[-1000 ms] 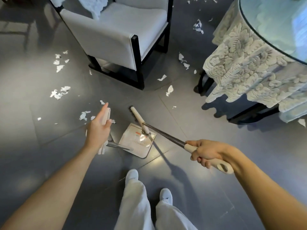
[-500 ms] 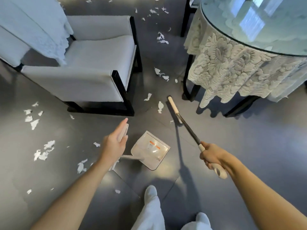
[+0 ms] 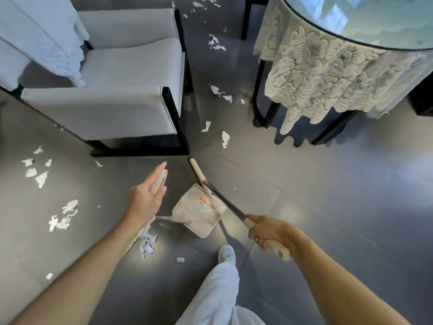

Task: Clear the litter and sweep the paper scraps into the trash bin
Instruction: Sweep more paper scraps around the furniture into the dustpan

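My left hand (image 3: 145,200) holds the cream grip of the long dustpan handle, index finger stretched along it. The cream dustpan (image 3: 199,214) lies on the grey floor just right of that hand. My right hand (image 3: 267,231) grips the cream end of the broom pole (image 3: 225,202), which crosses the pan's far edge. The broom head (image 3: 196,170) rests on the floor by the armchair's front corner. White paper scraps (image 3: 225,138) lie beyond the broom. Further scraps (image 3: 63,216) lie at the left, and a crumpled clump (image 3: 147,245) lies under my left wrist.
A grey armchair (image 3: 112,109) with a black frame stands at the upper left. At the upper right stands a round glass-topped table with a lace cloth (image 3: 328,73) and black legs. Scraps (image 3: 216,44) trail between them. My white shoe (image 3: 226,253) is just behind the dustpan.
The broom head has swung left and nearer, from the scraps by the table leg to the chair corner. Its pole now crosses the dustpan. My left hand keeps the same hold.
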`<state>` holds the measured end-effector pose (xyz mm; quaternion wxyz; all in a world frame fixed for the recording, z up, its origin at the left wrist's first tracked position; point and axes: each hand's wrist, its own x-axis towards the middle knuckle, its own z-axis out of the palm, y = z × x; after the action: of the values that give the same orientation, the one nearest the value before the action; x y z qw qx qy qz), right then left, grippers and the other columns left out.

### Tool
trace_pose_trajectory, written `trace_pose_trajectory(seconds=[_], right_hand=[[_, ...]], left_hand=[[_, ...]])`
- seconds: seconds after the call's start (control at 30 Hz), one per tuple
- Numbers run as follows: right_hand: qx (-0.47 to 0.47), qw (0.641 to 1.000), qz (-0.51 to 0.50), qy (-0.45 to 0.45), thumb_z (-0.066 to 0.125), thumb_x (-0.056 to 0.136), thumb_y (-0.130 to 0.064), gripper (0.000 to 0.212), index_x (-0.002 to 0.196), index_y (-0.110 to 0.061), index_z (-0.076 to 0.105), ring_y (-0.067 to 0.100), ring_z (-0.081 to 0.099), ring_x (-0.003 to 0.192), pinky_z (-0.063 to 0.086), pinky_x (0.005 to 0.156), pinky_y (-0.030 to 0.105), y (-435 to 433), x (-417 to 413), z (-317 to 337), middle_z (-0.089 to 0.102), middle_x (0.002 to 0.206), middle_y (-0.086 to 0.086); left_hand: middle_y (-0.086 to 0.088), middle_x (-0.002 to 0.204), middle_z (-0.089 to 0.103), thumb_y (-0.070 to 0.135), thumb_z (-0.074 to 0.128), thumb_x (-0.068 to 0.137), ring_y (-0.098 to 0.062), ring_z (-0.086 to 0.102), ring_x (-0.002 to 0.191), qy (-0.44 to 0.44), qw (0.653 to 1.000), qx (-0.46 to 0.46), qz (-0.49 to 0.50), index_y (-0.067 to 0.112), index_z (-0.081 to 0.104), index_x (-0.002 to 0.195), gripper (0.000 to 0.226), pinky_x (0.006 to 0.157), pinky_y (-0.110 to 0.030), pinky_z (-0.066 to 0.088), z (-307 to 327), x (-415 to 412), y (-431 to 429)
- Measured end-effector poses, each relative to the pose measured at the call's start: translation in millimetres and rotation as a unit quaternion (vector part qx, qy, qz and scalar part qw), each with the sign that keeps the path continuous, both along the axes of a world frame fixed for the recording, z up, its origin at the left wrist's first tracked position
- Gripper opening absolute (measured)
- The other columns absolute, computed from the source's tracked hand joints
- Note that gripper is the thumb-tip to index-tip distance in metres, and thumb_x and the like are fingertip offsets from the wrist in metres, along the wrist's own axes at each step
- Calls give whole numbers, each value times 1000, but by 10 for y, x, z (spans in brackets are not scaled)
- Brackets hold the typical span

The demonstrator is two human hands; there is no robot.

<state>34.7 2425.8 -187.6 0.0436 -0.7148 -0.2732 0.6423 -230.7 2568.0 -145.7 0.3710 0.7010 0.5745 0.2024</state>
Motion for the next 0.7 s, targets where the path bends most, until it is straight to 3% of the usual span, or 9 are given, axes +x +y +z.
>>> trace_pose_trajectory(seconds=[0.1, 0.2, 0.27, 0.33, 0.4, 0.53, 0.7], right_hand=[[-4, 998, -53, 46, 51, 86, -4, 47, 132, -13, 48, 12, 42, 38, 40, 44, 24, -255, -336, 105, 49, 51, 1], [8, 989, -129, 78, 48, 88, 3, 47, 135, -1, 41, 11, 36, 39, 33, 38, 19, -604, -603, 212, 42, 48, 2], [17, 984, -161, 80, 47, 89, 5, 49, 137, -5, 42, 11, 34, 39, 32, 36, 17, -895, -775, 313, 41, 51, 3], [37, 982, -172, 63, 47, 89, 8, 50, 136, -9, 45, 12, 34, 40, 32, 35, 17, -1141, -923, 413, 41, 56, 5], [57, 982, -176, 33, 47, 89, 10, 48, 135, -3, 46, 15, 35, 44, 32, 34, 17, -1314, -1056, 492, 41, 59, 7], [67, 967, -244, 35, 44, 90, 12, 38, 124, -4, 48, 13, 36, 37, 33, 33, 15, -1468, -1299, 538, 39, 59, 6], [52, 934, -347, 61, 41, 91, 11, 22, 104, -4, 49, 8, 36, 31, 32, 32, 13, -1528, -1324, 489, 38, 58, 3]], left_hand=[[14, 119, 58, 4, 59, 92, -23, 60, 108, 17, 1000, 14, -6, 33, 45, 143, 60, 85, -7, 33, 54, -421, -263], [0, 123, 66, 7, 59, 93, -32, 62, 94, 28, 999, 14, 6, 38, 45, 142, 60, 86, -22, 43, 122, -908, -569], [-3, 126, 65, 7, 59, 93, -32, 62, 97, 24, 1000, 7, 14, 38, 45, 142, 59, 89, -30, 45, 155, -1216, -800], [0, 129, 63, 8, 59, 93, -27, 61, 107, 20, 999, 18, 22, 38, 45, 142, 59, 90, -27, 43, 191, -1464, -1003], [-2, 127, 64, 7, 58, 93, -29, 62, 94, 16, 999, 31, 32, 38, 45, 142, 60, 86, -27, 46, 183, -1654, -1167], [-10, 115, 69, 8, 57, 91, -33, 61, 70, 0, 998, 36, 48, 41, 46, 141, 61, 80, -43, 55, 202, -1840, -1297], [-16, 117, 68, 8, 57, 91, -44, 65, 88, -17, 998, 52, 34, 41, 44, 142, 62, 82, -52, 55, 200, -1721, -1192]])
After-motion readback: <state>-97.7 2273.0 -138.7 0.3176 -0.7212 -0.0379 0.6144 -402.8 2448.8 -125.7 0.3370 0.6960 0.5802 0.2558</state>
